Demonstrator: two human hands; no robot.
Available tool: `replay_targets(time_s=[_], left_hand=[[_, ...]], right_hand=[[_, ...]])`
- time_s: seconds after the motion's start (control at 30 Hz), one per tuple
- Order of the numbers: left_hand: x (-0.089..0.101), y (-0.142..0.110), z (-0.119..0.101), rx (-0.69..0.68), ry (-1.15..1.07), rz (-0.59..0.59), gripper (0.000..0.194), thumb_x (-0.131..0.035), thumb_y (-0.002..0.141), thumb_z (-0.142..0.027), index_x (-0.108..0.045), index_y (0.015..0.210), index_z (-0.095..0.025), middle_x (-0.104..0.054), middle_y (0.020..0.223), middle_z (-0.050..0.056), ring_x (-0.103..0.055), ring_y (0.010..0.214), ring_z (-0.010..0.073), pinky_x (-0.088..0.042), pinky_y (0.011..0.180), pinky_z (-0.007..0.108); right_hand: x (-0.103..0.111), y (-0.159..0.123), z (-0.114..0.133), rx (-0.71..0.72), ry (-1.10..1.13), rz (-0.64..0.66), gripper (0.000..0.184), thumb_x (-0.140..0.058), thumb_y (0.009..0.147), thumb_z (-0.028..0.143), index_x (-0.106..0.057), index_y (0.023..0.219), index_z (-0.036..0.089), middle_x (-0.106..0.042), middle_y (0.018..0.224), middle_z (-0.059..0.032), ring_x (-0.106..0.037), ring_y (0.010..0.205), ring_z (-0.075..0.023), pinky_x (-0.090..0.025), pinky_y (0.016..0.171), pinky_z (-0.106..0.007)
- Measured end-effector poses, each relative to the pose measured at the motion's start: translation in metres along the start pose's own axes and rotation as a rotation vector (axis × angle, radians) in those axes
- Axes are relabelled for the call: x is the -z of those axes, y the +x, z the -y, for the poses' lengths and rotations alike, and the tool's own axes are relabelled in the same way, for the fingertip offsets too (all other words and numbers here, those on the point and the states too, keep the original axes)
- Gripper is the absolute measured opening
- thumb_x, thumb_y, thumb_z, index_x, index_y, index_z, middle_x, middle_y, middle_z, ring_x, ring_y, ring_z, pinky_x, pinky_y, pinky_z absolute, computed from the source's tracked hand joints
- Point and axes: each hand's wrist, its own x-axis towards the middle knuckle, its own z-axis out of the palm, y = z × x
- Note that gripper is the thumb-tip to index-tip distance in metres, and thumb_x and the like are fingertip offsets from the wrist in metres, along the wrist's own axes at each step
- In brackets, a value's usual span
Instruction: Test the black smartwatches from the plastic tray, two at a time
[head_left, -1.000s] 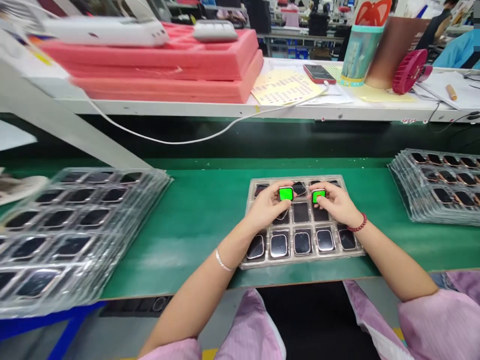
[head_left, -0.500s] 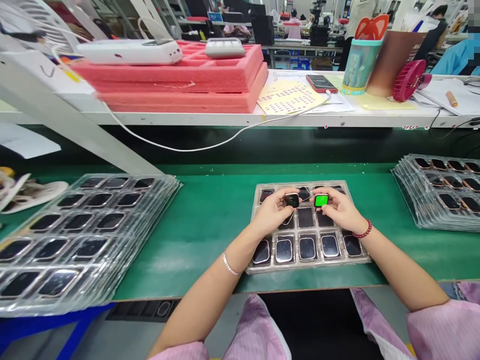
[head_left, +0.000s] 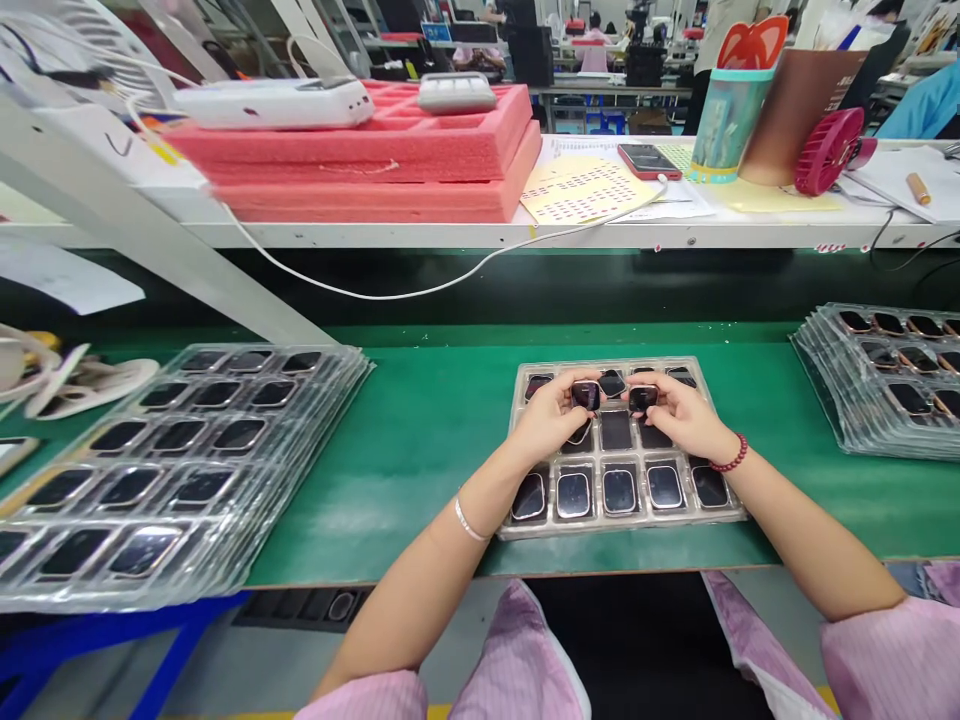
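A clear plastic tray with rows of small square watch bodies lies on the green belt in front of me. My left hand pinches one watch body over the tray's far rows; its screen is dark. My right hand holds a second watch body, its screen dark too. Both hands hover close together just above the tray. The near row holds several watch bodies with dark glossy screens.
A tall stack of filled trays sits at the left, another stack at the right. Behind the belt a white shelf carries pink foam trays, papers, a phone, cups and a pink fan. A white cable hangs down.
Both watch screens glowed green a second ago. The left one went dark first, then the right one. My hands stay over the tray; the view shifted slightly.
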Motion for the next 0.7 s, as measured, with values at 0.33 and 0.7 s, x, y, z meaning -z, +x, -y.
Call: replay_targets(time_s=[0.33,0.7], left_hand=[[0.005,-0.001,-0.003,0.119,-0.228,0.031,0.078,-0.069,0.064,-0.007,-0.043,0.136,-0.02,-0.068,0.106,0.007,-0.064,0.07,0.0093,-0.044,0.06,0.019],[0.014,0.004,-0.011,0.339,-0.555,0.173,0.064,-0.038,0.091,-0.066,-0.062,0.111,-0.01,-0.07,0.112,0.021,-0.072,0.082,0.0209,-0.052,0.054,0.023]], right_hand=[[0.012,0.006,-0.01,-0.113,0.382,-0.094,0.073,-0.077,0.073,0.022,-0.043,0.137,0.03,-0.064,0.12,-0.0061,-0.066,0.08,-0.0137,-0.058,0.067,-0.028],[0.036,0.009,-0.004,-0.333,0.532,-0.015,0.07,-0.019,0.094,0.068,-0.061,0.116,0.017,-0.074,0.104,-0.014,-0.071,0.071,-0.0193,-0.058,0.057,-0.03]])
